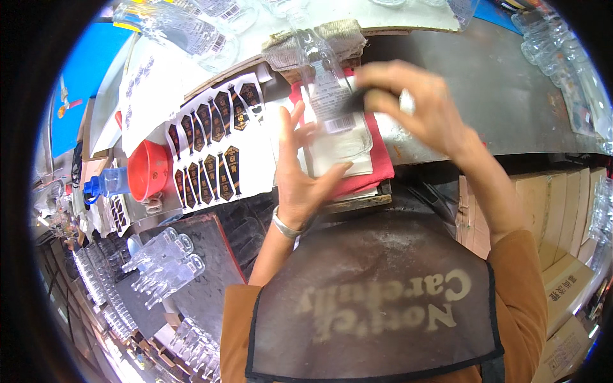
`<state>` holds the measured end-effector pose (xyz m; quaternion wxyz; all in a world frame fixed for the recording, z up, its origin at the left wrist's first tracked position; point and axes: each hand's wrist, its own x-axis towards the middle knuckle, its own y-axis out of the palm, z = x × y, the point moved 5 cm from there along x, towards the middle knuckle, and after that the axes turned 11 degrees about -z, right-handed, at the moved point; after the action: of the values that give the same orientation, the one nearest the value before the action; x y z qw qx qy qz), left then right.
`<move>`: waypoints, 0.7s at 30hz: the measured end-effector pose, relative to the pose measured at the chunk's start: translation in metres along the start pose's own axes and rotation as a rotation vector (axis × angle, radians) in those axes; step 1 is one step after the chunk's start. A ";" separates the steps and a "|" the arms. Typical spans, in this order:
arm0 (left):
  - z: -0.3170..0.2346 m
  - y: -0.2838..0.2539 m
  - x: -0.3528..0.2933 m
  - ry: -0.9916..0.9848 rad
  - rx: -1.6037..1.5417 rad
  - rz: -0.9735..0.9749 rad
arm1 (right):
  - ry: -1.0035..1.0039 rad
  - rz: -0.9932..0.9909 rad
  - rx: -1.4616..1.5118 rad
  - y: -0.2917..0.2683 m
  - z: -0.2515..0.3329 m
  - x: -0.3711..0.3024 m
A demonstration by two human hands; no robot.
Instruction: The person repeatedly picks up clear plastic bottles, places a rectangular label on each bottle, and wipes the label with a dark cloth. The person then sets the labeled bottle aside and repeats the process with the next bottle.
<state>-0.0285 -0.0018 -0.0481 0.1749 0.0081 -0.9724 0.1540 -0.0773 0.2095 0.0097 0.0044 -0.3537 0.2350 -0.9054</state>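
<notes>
Quite blurry black object (355, 102), right hand (426, 105)

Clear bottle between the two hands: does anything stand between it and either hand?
Yes: a blurred dark object held in the right hand overlaps the right edge of the clear bottle. Nothing visible separates the left hand from its left side; whether they touch is unclear.

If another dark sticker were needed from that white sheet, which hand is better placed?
Probably the left hand: its fingers are spread and it is nearer the white sheet. The right hand is across the clear bottle and seems to hold a blurred dark thing.
</notes>
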 end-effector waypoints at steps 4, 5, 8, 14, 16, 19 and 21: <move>-0.005 0.003 -0.004 0.020 0.075 -0.088 | -0.019 0.098 -0.150 0.008 0.017 0.050; -0.007 0.004 -0.003 0.035 0.096 -0.088 | -0.136 0.244 -0.152 0.018 0.030 0.048; -0.008 0.006 -0.004 0.047 0.136 -0.087 | -0.328 0.060 -0.465 0.028 0.030 0.070; -0.011 0.008 -0.004 0.076 0.136 -0.117 | -0.369 0.661 -0.076 0.058 0.081 0.019; -0.012 0.006 -0.007 0.060 0.146 -0.125 | -0.290 0.513 -0.426 0.055 0.045 0.056; -0.009 0.004 -0.002 0.018 0.106 -0.082 | -0.333 0.219 -0.264 0.035 0.029 0.060; -0.006 0.002 -0.001 -0.017 0.061 -0.079 | -0.422 0.170 -0.147 0.031 0.046 0.033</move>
<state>-0.0254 0.0016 -0.0440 0.1723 0.0528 -0.9677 0.1765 -0.0771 0.1570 0.0465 0.1037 -0.5133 0.3229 -0.7883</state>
